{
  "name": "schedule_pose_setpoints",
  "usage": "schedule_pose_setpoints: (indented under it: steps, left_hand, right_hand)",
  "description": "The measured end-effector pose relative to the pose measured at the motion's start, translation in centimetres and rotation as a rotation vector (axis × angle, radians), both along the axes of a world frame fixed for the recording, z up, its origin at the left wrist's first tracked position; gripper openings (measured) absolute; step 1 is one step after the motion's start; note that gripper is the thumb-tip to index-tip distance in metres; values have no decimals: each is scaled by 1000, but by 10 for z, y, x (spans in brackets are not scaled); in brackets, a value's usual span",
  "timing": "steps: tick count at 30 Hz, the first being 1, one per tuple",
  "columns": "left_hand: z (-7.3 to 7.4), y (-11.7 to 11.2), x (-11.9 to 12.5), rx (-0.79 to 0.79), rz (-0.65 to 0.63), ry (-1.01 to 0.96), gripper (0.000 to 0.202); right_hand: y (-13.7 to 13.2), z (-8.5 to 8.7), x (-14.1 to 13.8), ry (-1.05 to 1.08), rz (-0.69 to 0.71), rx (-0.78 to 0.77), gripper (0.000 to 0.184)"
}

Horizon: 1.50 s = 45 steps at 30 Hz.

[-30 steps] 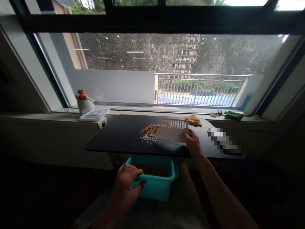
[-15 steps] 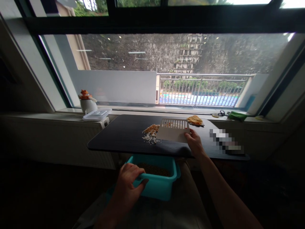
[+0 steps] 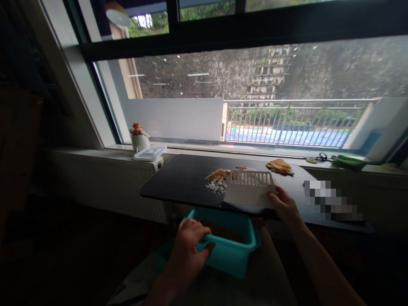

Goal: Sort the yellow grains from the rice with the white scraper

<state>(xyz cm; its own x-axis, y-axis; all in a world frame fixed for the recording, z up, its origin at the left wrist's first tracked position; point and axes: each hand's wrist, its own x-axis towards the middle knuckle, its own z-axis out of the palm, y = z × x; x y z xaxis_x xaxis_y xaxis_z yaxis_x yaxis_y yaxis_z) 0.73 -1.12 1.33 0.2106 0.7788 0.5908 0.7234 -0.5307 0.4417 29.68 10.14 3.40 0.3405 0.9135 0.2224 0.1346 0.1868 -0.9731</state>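
Observation:
My right hand (image 3: 283, 205) grips the right edge of a flat white plate with a row of slots (image 3: 247, 196). The plate is above the dark table near its front edge, partly hiding a pile of yellow-brown kernels (image 3: 218, 174) and some white grains (image 3: 216, 186). My left hand (image 3: 195, 240) is closed over the near left rim of a teal plastic tub (image 3: 228, 260), thumb outside. Brown granules (image 3: 223, 231) lie in the tub, which sits over my lap, below the table's front edge.
The dark table (image 3: 178, 178) stands against the window sill. On it are a folded yellow cloth (image 3: 279, 166) and a blurred-out item (image 3: 330, 199) at right. Along the sill are a white pot (image 3: 140, 141), a clear plastic lid (image 3: 149, 152), black scissors (image 3: 322, 157) and green cloth (image 3: 349, 162).
My right hand has drawn the slotted plate nearer, toward the table's front edge, uncovering some of the pile behind it. The view has turned left and tilted. My left hand keeps its hold.

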Motion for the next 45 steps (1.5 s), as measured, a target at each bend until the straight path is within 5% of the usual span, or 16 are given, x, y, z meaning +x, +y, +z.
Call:
schedule_pose_setpoints:
  steps: [7,11,25,45]
  left_hand:
    - [-1,0,-1,-13,-11,-8,14]
    - [-3,2,-2,-7,-33,-24,13]
    - [-6,5,-6,29,-62,-34,6]
    - [-8,4,-6,49,-58,-23,7]
  right_hand:
    - [-20,1,-5,9,-67,-7,48]
    - [-22,3,-13,-24,6,-12,46]
    - [46,16,-17,-110,-125,85,48]
    - [56,12,-28,-101,-63,60,43]
